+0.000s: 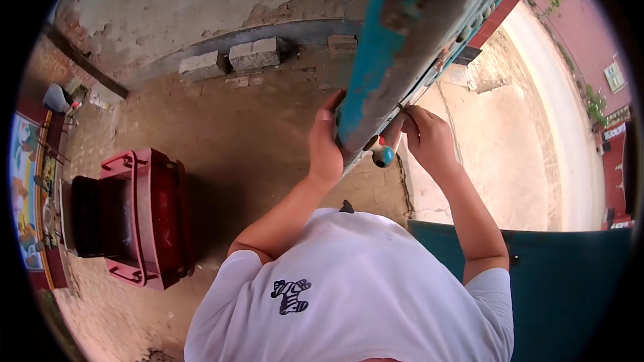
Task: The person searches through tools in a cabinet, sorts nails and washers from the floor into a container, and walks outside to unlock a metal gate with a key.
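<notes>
A tall post or door edge (386,60) with worn teal and grey-brown paint rises in front of me. My left hand (327,147) is wrapped against its left side; the fingertips are partly hidden behind it. On the right side, my right hand (428,135) has its fingers bent and pressed together at the narrow edge, and anything between them is too small to make out. Just below and left of those fingers, a round teal knob (384,155) sticks out, with a small red spot above it.
A red cart-like object (144,218) stands on the ground at left. Concrete blocks (255,53) lie along the worn wall (201,0). A dark teal panel (570,281) is at lower right, beyond it a pale road (570,127). A dark pole (87,60) leans at upper left.
</notes>
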### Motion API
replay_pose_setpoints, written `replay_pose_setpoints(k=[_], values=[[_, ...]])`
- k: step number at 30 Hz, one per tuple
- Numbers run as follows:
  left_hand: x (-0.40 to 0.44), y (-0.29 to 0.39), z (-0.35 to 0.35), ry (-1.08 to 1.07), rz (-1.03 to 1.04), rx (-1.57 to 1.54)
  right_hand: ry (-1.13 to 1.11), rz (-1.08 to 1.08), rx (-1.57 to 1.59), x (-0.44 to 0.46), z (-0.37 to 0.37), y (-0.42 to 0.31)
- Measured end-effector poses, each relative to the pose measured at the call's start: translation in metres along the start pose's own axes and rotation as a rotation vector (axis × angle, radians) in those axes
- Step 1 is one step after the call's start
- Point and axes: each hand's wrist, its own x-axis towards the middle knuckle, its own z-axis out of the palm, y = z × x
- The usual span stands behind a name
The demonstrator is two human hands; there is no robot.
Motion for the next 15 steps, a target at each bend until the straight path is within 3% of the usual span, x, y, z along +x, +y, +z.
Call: replay_pose_setpoints(k=[2,4,5,6,9,13,14,15], values=[[-0.001,0.001,-0.009,0.016,0.036,0.056,0.166,-0.323,-0.467,-0.002,0.004,0.001],[-0.004,0.004,-0.027,0.061,0.097,0.267,-0.014,0.154,0.185,-0.005,0.004,-0.006],[-0.004,0.003,-0.036,0.083,0.041,0.225,-0.101,0.413,0.495,-0.005,0.003,-0.01],[-0.006,0.001,-0.046,0.103,-0.018,0.181,-0.255,0.473,0.814,-0.003,0.001,-0.018],[-0.011,-0.009,-0.072,0.15,-0.122,0.085,-0.405,0.65,1.588,-0.004,-0.004,0.008],[-0.01,-0.019,-0.102,0.184,-0.187,0.08,0.11,0.256,0.284,-0.01,0.008,0.002],[-0.009,-0.023,-0.107,0.185,-0.204,0.066,-0.013,-0.042,-0.489,-0.013,-0.005,0.002],[-0.006,-0.026,-0.11,0.18,-0.22,0.053,-0.018,-0.025,-0.506,-0.066,-0.025,-0.01]])
